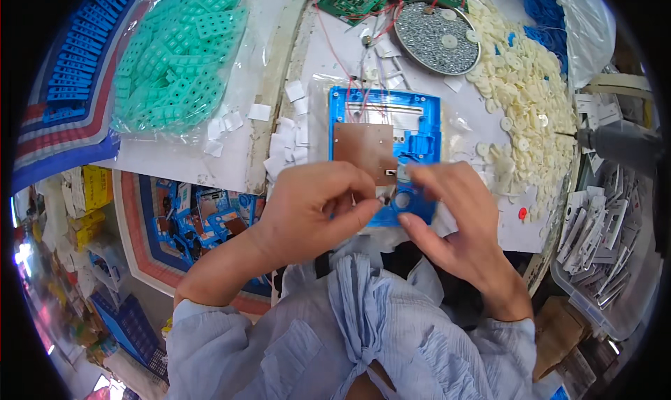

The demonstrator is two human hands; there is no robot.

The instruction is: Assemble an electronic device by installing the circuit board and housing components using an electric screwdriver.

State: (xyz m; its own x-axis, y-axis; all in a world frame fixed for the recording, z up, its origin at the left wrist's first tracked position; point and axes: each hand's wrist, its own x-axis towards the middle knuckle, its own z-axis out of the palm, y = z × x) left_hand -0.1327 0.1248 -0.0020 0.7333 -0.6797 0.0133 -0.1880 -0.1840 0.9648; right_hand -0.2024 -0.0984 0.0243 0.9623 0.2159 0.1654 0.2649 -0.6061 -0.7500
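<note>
A blue plastic casing (435,120) lies on the table in front of me, with a brown circuit board (360,143) set in its left half. My left hand (318,201) is over the casing's lower left corner, thumb and forefinger pinched together; what lies between them is too small to make out. On the other side, my right hand (458,215) hovers at the casing's lower right, around a round opening (402,201). Its thumb and fingers are apart, slightly blurred. Thin red wires run from the casing toward the back.
A bag of green keypads (178,57) lies back left. A round dish of small metal parts (437,40) stands near green circuit boards (353,2). Cream discs (524,106) are heaped at right, beside a dark rod-shaped tool (618,138). White squares (283,145) lie left of the casing.
</note>
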